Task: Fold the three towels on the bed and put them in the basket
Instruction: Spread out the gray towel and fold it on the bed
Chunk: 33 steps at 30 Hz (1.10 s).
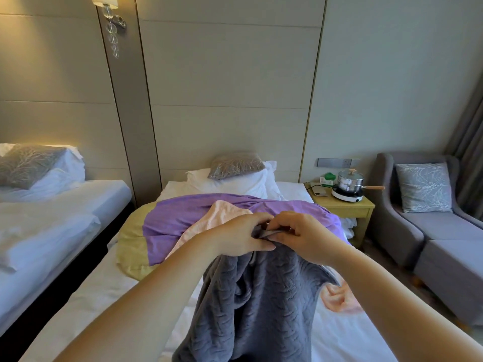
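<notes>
A dark grey textured towel (258, 304) hangs in the air above the bed (136, 304), bunched and draping toward me. My left hand (240, 236) and my right hand (305, 236) both pinch its top edge, close together. Behind them a pale pink towel (217, 215) lies on a purple and yellow-green cloth (170, 220). A peach towel (339, 299) lies crumpled on the sheet at the right, partly hidden by the grey towel. No basket is in view.
White pillows and a patterned cushion (235, 165) sit at the bed's head. A wooden nightstand (345, 205) with a pot on a cooker (350, 184) stands to the right, beside a grey sofa (431, 231). A second bed (52, 210) is on the left.
</notes>
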Motion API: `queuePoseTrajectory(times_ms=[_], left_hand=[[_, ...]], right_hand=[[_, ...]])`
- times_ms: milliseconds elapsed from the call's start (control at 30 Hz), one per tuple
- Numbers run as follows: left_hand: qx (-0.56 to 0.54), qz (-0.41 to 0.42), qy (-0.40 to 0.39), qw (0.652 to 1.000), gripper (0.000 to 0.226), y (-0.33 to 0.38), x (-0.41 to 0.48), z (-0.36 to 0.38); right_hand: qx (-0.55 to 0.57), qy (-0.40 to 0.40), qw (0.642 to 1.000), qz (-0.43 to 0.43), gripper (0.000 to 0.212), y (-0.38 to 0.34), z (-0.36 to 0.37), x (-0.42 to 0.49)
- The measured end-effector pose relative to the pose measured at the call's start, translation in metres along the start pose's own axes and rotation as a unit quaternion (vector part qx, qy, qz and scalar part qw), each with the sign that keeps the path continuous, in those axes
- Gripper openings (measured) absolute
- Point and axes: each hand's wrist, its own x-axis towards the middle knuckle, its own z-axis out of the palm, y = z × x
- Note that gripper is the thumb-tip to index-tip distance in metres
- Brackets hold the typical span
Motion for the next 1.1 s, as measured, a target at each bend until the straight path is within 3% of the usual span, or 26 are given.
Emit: queuePoseTrajectory(times_ms=[167,267,367,433,500,633,867,1100], left_hand=[[-0.029,-0.034,-0.052,0.998,0.015,0.000,0.000,0.002],[0.018,-0.032,-0.016,0.999,0.008,-0.002,-0.001,-0.004],[0.085,-0.039,0.049,0.994,0.019,-0.007,-0.002,-0.012],[0.064,-0.038,0.092,0.993,0.003,-0.008,-0.003,-0.016],[0.039,-0.038,0.116,0.992,0.011,-0.009,-0.004,-0.021],[0.024,-0.053,0.130,0.990,0.004,-0.014,-0.008,-0.027],[0.028,-0.070,0.158,0.985,0.009,-0.018,-0.015,-0.030],[0.030,-0.090,0.178,0.980,0.006,-0.023,-0.020,-0.037]], right_hand=[[-0.040,-0.001,0.999,-0.007,0.015,0.004,-0.004,-0.012],[-0.091,0.008,0.996,-0.012,0.015,0.008,-0.007,-0.018],[-0.134,-0.007,0.991,-0.014,0.013,0.013,-0.008,-0.022],[-0.158,-0.025,0.987,0.001,0.018,0.018,-0.009,-0.023],[-0.175,-0.049,0.983,0.030,0.024,0.025,-0.010,-0.023],[-0.187,-0.059,0.978,0.075,0.030,0.033,-0.012,-0.026],[-0.154,-0.022,0.980,0.122,0.029,0.030,-0.022,-0.023],[-0.051,0.124,0.980,0.147,0.010,0.017,-0.039,-0.030]])
